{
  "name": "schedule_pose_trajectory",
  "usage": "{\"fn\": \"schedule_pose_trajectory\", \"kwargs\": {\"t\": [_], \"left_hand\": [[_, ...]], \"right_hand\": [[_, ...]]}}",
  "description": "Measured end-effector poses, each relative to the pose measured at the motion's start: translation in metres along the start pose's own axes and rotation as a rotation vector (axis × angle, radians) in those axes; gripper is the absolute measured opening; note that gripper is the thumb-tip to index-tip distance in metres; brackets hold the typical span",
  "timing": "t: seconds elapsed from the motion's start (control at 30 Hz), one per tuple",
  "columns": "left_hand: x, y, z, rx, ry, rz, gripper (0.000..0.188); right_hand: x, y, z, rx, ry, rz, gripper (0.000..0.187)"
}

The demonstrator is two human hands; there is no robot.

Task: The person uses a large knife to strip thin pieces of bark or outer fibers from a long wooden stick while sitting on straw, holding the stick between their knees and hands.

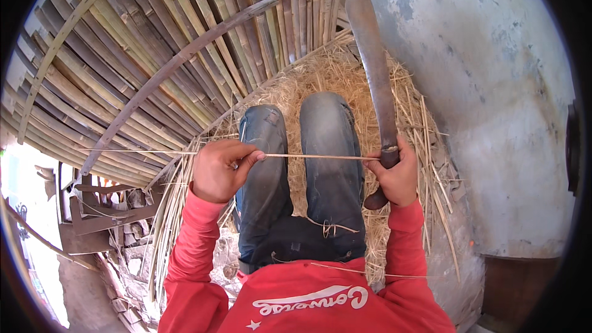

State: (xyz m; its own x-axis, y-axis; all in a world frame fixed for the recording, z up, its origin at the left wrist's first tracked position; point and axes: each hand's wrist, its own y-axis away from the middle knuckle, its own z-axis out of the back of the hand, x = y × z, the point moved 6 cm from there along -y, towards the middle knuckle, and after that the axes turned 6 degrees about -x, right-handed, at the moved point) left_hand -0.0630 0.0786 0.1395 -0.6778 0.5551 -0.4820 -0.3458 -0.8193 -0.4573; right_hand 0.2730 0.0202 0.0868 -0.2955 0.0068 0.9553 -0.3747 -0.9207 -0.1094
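A thin bamboo strip (308, 156) is stretched across my knees between both hands. My left hand (221, 169) pinches it between thumb and fingers, and its free end runs out past that hand to the left. My right hand (396, 172) is wrapped round the handle of a machete (375, 55), and the strip's right end lies at its thumb and fingertips. The long, dark blade points up and away from me, its edges clear of the strip. The lower end of the curved handle shows below my fist.
Pale shavings (327, 71) cover the floor around my legs. A slatted bamboo panel (185, 43) leans at the far left, with a grey wall (481, 86) on the right. Loose strips (169, 228) lie beside my left arm, near scrap wood (117, 216). Curled shavings (330, 228) rest on my lap.
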Motion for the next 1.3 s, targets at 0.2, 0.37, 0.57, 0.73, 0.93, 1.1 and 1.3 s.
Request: {"fn": "schedule_pose_trajectory", "kwargs": {"t": [0.2, 0.37, 0.57, 0.73, 0.93, 1.1, 1.3], "left_hand": [[0.013, 0.008, 0.007, 0.037, 0.063, 0.047, 0.011], [0.042, 0.019, 0.027, 0.062, -0.022, 0.020, 0.015], [0.072, 0.047, 0.023, 0.182, -0.049, 0.021, 0.014], [0.059, 0.051, -0.010, 0.166, 0.073, 0.148, 0.010], [0.023, 0.042, -0.082, -0.030, 0.154, 0.153, 0.010], [0.008, 0.038, -0.139, 0.022, 0.437, 0.406, 0.014], [0.001, 0.036, -0.142, 0.040, 0.477, 0.452, 0.016]], "right_hand": [[0.005, -0.008, 0.013, 0.004, 0.008, -0.031, 0.033], [-0.004, -0.026, 0.035, -0.004, 0.117, 0.056, 0.034], [-0.010, -0.059, 0.065, -0.168, 0.434, 0.343, 0.041], [-0.001, -0.047, 0.067, -0.330, 0.611, 0.531, 0.046], [-0.015, -0.023, 0.012, -0.087, 0.419, 0.240, 0.039], [-0.013, 0.002, -0.025, 0.028, 0.533, 0.325, 0.044], [-0.026, 0.010, -0.049, 0.166, 0.839, 0.383, 0.049]]}}
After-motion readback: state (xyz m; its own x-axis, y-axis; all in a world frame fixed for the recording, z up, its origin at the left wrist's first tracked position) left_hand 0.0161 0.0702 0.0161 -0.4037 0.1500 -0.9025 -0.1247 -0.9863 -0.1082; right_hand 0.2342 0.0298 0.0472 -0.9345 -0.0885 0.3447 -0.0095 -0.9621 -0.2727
